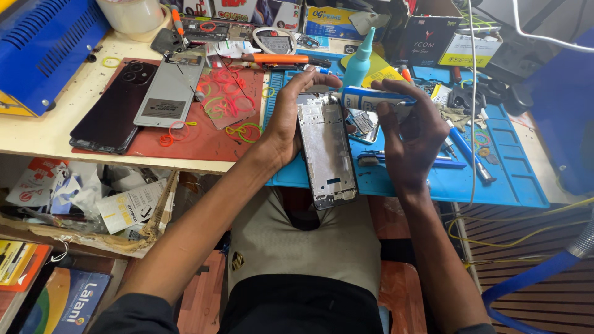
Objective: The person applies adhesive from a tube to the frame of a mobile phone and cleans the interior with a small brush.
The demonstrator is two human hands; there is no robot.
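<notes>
My left hand grips a bare silver phone frame by its left edge, holding it upright over the front of the blue work mat. My right hand is closed around a white and blue glue tube, whose tip points left at the top of the frame. A small circuit board lies on the mat just behind the frame, between my two hands.
A dark phone and a grey back panel lie on a red mat with rubber bands at the left. A teal bottle, an orange-handled tool, tweezers and screwdrivers lie around the blue mat. A blue machine stands far left.
</notes>
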